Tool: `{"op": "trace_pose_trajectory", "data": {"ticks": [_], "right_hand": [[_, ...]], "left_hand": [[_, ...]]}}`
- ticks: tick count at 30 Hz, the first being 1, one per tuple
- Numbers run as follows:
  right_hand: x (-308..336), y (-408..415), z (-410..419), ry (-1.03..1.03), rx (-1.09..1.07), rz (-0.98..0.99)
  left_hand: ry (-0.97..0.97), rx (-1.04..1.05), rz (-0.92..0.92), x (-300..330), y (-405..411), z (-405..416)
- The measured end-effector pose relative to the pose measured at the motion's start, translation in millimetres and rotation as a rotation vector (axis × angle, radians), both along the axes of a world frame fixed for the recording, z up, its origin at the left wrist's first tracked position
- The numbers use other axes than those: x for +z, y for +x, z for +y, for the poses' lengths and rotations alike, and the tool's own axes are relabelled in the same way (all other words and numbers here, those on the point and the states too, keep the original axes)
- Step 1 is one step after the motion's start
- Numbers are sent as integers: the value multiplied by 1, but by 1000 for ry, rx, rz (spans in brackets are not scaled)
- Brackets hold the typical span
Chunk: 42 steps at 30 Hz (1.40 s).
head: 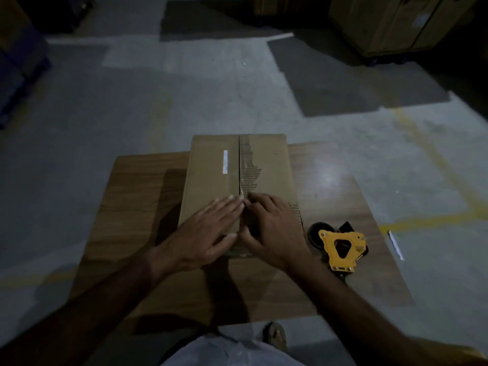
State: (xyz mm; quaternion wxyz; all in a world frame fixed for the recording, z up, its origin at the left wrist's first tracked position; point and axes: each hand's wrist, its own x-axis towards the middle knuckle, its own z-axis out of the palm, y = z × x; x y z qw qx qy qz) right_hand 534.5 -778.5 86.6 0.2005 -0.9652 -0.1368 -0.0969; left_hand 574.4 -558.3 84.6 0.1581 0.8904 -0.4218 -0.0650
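The cardboard box (211, 180) lies flat on the wooden table (126, 212), centred on the far half of the top, with its long axis running away from the person. Its 2 top flaps meet at a centre seam (239, 165). Clear tape covers the far part of that seam, and to the right of the seam the outer paper is torn away, exposing the corrugated ribs (252, 173). A narrow white label (225, 161) sits on the left flap, parallel to the seam. The left hand (208, 228) rests palm down on the left flap at the near end of the box, fingers straight and together, with the fingertips at the seam; it grips nothing. The right hand (272, 228) rests on the right flap just opposite, its fingers bent and their tips on the seam, touching the left fingertips. Whether those fingers pinch the tape or only press on it cannot be determined. A yellow tape dispenser (342, 247) lies on its side on the table, just right of the right wrist and apart from the box. 1 sandalled foot (274, 335) stands on the concrete floor (184, 101) at the near table edge.
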Motion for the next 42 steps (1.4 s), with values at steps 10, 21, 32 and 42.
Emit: {"op": "trace_pose_trajectory", "data": {"ticks": [10, 21, 32, 42], "right_hand": [[-27, -16, 8, -20, 34, 4], [-25, -8, 9, 300, -50, -232], [-25, 14, 108, 69, -516, 44], [-12, 23, 17, 157, -209, -22]], "left_hand": [[105, 5, -66, 5, 89, 18], [238, -59, -82, 15, 135, -7], [178, -52, -119, 5, 189, -16], [81, 352, -91, 7, 211, -26]]}}
